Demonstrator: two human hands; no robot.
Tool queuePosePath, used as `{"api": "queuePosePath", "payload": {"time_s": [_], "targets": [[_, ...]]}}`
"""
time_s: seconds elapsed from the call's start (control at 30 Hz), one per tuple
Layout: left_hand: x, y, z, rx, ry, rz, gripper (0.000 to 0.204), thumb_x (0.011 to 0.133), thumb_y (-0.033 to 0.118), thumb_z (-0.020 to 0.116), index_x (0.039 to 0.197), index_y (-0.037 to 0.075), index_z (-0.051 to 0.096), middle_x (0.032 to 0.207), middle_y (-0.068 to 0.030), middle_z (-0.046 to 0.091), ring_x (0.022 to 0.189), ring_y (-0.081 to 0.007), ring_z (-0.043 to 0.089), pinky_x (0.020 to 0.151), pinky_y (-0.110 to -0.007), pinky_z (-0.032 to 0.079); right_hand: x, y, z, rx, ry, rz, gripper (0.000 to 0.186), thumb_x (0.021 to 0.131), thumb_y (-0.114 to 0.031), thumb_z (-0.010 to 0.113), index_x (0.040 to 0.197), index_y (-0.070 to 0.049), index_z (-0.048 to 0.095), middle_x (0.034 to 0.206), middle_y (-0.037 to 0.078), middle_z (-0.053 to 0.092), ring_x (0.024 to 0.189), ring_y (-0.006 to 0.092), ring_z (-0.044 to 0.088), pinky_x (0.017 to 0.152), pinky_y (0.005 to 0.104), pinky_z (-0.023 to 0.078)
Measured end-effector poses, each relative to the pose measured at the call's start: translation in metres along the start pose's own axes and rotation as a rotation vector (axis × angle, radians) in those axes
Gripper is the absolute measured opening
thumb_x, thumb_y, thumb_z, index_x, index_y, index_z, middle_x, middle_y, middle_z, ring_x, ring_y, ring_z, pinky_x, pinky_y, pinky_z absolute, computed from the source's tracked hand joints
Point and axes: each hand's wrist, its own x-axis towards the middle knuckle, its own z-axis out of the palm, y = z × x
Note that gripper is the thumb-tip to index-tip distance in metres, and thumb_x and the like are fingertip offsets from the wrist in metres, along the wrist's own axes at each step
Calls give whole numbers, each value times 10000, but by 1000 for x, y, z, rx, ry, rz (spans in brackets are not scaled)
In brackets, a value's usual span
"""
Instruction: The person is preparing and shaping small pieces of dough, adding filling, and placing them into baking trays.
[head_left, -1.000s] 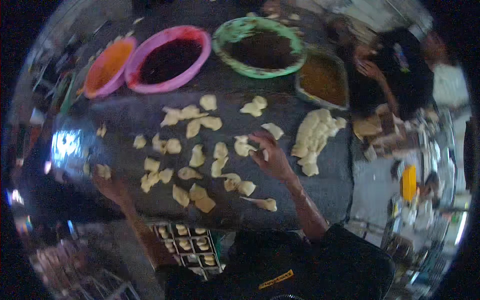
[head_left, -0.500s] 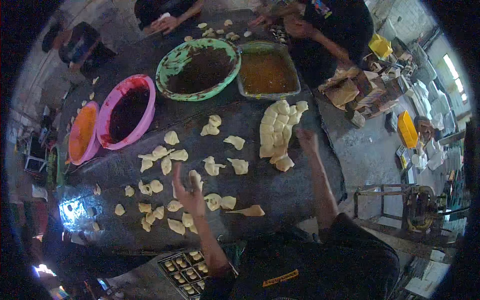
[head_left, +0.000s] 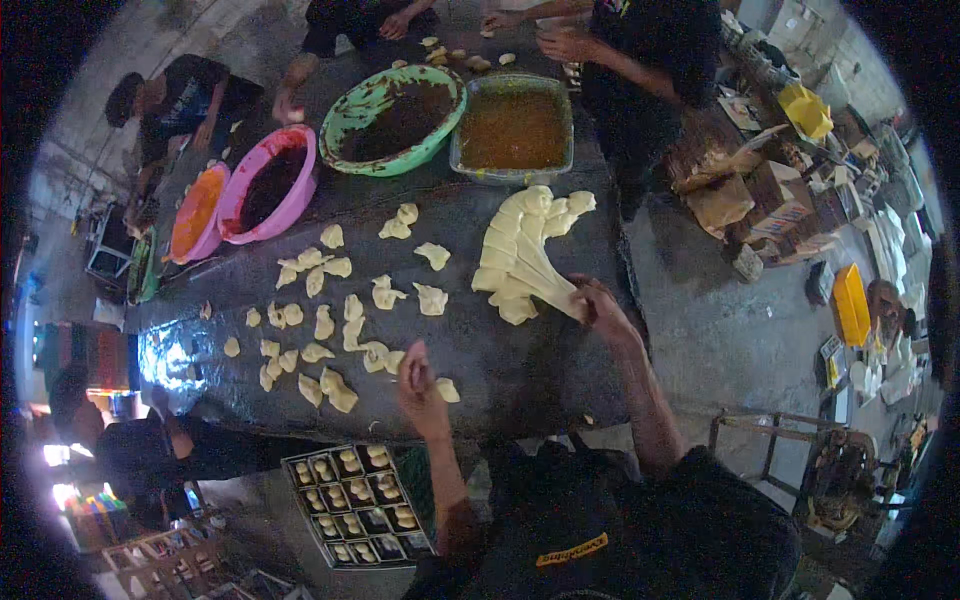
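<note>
A large pale dough slab [head_left: 515,240], scored into blocks, lies on the dark table's right half. My right hand [head_left: 602,308] is closed on its near right corner and draws it out into a long stretched strip. Lower and to the left, my left hand [head_left: 422,385] hovers over the near part of the table, fingers loosely apart with nothing seen in them. Beside it lies a small dough piece [head_left: 447,390]. Several torn dough pieces [head_left: 340,392] are scattered left of the slab, some touching one another.
Beyond the dough stand a green basin [head_left: 448,152] of dark filling, a clear tub [head_left: 567,150] of orange-brown filling, a pink basin [head_left: 308,190] and a basin of orange filling [head_left: 192,215]. A divided tray [head_left: 290,490] with dough pieces sits below the near edge. Other people work around the table.
My right hand has gripped the slab's corner and stretched it toward me. My left hand has dropped nearer the table's edge. The view has shifted, bringing the tray more fully in.
</note>
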Motion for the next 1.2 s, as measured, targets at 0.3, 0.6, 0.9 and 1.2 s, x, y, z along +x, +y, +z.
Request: {"api": "queuePosePath", "payload": {"time_s": [0.3, 0.6, 0.9, 1.2], "targets": [[2, 64, 132, 229, -592, 57, 268, 926, 77, 568, 1186, 65, 632, 1199, -99, 652, 1114, -273, 614, 949, -391, 476, 11, -10, -6, -1204, -41, -395, 411, 847, -357, 673, 1162, -109, 585, 969, 154, 653, 863, 297, 652, 749, 419, 511], [-23, -9, 182, 647, -724, 581, 426, 893, 231, 602, 1292, 87, 566, 1453, -88, 444, 1395, -325, 325, 1146, -644, 105, -196, -63, -92, -1395, -337, 249, 551, 941, -537, 506, 1269, -101, 584, 1257, 155, 601, 1193, 311, 553, 986, 410, 434], [-33, 59, 126, 341, -975, 540, 533, 826, -42, 559, 1327, 138, 549, 1494, -66, 389, 1392, -322, 330, 1162, -618, 110, -110, -28, -98, -801, 295, -92, 323, 955, -227, 529, 1230, -59, 548, 1139, 128, 565, 1076, 322, 560, 913, 416, 484], [95, -1, 101, 250, -651, 178, 359, 789, -40, 604, 1106, 103, 697, 1148, -79, 663, 1085, -296, 593, 968, -432, 444, -44, 15, 94, -780, 509, -196, 464, 790, -203, 724, 1198, -74, 545, 1125, 174, 539, 1011, 365, 575, 854, 442, 499]]}}
